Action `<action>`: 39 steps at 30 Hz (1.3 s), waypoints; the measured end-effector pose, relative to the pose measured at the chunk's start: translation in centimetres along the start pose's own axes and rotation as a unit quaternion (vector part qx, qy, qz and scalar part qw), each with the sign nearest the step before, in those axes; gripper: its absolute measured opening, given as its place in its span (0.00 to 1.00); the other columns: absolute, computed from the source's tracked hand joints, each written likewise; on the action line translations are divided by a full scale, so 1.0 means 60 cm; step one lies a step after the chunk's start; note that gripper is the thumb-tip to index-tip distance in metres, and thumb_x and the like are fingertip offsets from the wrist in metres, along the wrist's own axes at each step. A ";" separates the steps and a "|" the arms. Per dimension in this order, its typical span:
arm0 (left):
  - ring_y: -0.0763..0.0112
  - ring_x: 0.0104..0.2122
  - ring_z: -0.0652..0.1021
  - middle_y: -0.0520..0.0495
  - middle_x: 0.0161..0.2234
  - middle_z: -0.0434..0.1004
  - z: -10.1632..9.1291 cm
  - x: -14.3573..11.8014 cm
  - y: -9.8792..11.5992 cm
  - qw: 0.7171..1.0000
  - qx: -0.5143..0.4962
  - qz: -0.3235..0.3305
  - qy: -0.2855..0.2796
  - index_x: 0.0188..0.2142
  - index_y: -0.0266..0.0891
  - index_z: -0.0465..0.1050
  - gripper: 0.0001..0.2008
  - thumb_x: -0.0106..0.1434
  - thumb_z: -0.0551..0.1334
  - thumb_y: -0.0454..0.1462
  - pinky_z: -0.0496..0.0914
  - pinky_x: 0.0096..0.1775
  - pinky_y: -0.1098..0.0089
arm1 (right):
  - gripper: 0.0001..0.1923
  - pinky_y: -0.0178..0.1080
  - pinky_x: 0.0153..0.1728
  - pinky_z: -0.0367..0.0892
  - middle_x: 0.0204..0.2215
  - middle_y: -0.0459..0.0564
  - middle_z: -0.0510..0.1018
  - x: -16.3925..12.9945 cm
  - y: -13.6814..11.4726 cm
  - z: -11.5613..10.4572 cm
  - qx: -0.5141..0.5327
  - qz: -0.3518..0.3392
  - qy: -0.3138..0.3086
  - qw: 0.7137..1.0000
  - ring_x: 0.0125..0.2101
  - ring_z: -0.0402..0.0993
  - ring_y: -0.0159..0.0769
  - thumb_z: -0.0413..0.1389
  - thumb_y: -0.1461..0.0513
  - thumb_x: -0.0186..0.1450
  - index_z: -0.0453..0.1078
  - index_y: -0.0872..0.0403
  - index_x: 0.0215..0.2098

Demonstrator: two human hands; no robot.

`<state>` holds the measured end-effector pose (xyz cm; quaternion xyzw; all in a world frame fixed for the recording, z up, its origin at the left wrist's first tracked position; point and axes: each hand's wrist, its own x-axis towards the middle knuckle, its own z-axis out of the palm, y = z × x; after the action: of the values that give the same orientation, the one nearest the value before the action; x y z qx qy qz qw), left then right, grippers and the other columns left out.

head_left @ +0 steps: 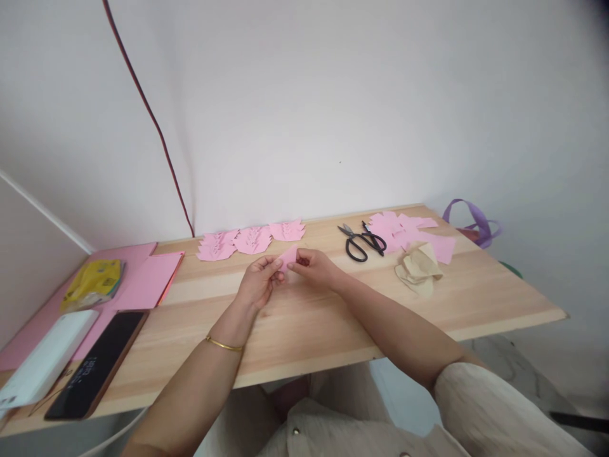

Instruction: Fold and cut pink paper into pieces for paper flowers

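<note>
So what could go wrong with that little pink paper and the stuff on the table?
The small pink paper is pinched between both hands' fingertips, the left hand and the right hand, so it might tear or crease crookedly. The scissors lie open close to the right hand, so a careless reach could perhaps nick a finger.

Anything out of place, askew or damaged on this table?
Nothing stands out. Both hands, left hand and right hand, pinch a small pink paper piece; the scissors lie flat beside pink paper scraps.

Left hand and right hand pinch a small pink paper piece above the wooden table.
</note>
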<state>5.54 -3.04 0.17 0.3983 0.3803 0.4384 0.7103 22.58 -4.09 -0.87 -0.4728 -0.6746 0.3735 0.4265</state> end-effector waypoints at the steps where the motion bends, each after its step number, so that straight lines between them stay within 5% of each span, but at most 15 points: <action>1: 0.81 0.18 0.70 0.53 0.22 0.71 0.000 0.000 -0.001 1.000 0.009 0.000 -0.009 0.31 0.34 0.71 0.14 0.46 0.70 0.37 0.68 0.23 0.75 | 0.13 0.32 0.25 0.55 0.21 0.42 0.66 0.000 0.002 0.000 0.002 -0.006 0.006 1.000 0.22 0.58 0.27 0.55 0.54 0.58 0.67 0.56 0.27; 10: 0.81 0.18 0.67 0.53 0.20 0.70 0.002 0.002 -0.012 0.995 0.082 0.051 -0.032 0.24 0.34 0.70 0.10 0.48 0.68 0.38 0.63 0.24 0.75 | 0.13 0.35 0.33 0.62 0.29 0.48 0.74 0.000 -0.011 -0.001 0.090 -0.046 -0.056 0.993 0.30 0.68 0.32 0.52 0.54 0.61 0.68 0.57 0.33; 16: 0.81 0.16 0.64 0.53 0.20 0.71 0.001 0.001 -0.003 0.994 0.086 0.072 -0.010 0.20 0.35 0.67 0.12 0.47 0.68 0.39 0.64 0.24 0.74 | 0.17 0.34 0.32 0.62 0.24 0.46 0.71 0.004 -0.010 -0.014 0.079 0.007 -0.047 0.996 0.26 0.66 0.29 0.51 0.51 0.62 0.66 0.56 0.27; 23: 0.78 0.17 0.67 0.54 0.14 0.67 -0.008 0.003 0.006 0.971 0.192 0.124 0.071 0.21 0.36 0.69 0.10 0.50 0.67 0.40 0.61 0.24 0.76 | 0.14 0.35 0.32 0.63 0.26 0.44 0.69 0.006 -0.014 -0.024 0.090 0.011 0.072 0.993 0.27 0.65 0.29 0.55 0.53 0.59 0.66 0.55 0.35; 31: 0.77 0.19 0.67 0.55 0.16 0.65 -0.005 0.003 0.004 0.977 0.182 0.107 0.011 0.25 0.37 0.71 0.07 0.52 0.64 0.39 0.61 0.26 0.76 | 0.14 0.39 0.40 0.66 0.40 0.51 0.70 0.004 -0.015 -0.024 0.044 -0.077 0.120 0.989 0.33 0.70 0.31 0.49 0.61 0.63 0.64 0.53 0.46; 39: 0.78 0.21 0.65 0.54 0.22 0.65 -0.008 0.009 0.000 0.991 0.102 0.082 -0.040 0.29 0.36 0.72 0.08 0.52 0.63 0.40 0.67 0.29 0.73 | 0.17 0.43 0.47 0.63 0.38 0.52 0.73 0.009 -0.017 -0.034 -0.053 -0.176 0.067 0.981 0.41 0.68 0.35 0.43 0.68 0.63 0.73 0.52 0.39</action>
<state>5.30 -2.43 -0.11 0.5158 0.3603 0.4375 0.6424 24.07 -3.63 0.90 -0.3927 -0.7359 0.2238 0.5041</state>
